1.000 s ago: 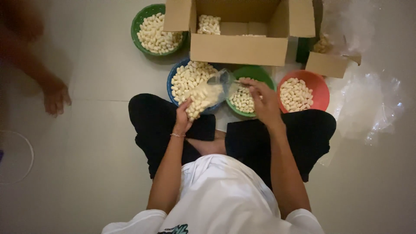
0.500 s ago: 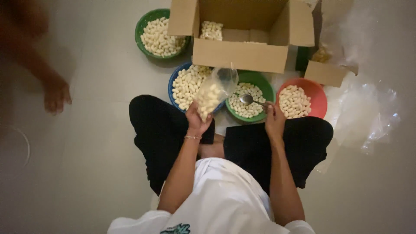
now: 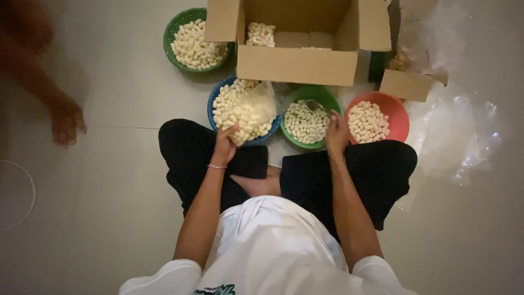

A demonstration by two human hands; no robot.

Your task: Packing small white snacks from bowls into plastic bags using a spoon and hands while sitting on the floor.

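My left hand (image 3: 225, 143) grips the bottom of a clear plastic bag (image 3: 252, 113) part full of pale oval pieces, held over the blue basket (image 3: 212, 104). My right hand (image 3: 337, 133) holds a metal spoon (image 3: 315, 104) whose bowl dips into the green basket (image 3: 323, 94) of the same pale pieces. I sit cross-legged on the floor in black trousers, the baskets in front of my knees.
An orange-red basket (image 3: 402, 117) of pieces stands to the right, another green basket (image 3: 173, 30) at the back left. An open cardboard box (image 3: 297, 65) sits behind them. Crumpled clear plastic (image 3: 458, 131) lies at the right. Another person's foot (image 3: 65, 123) rests at the left.
The bag has dropped from upright to low over the blue basket. My right hand took the spoon away from the bag's mouth and down into the green basket.
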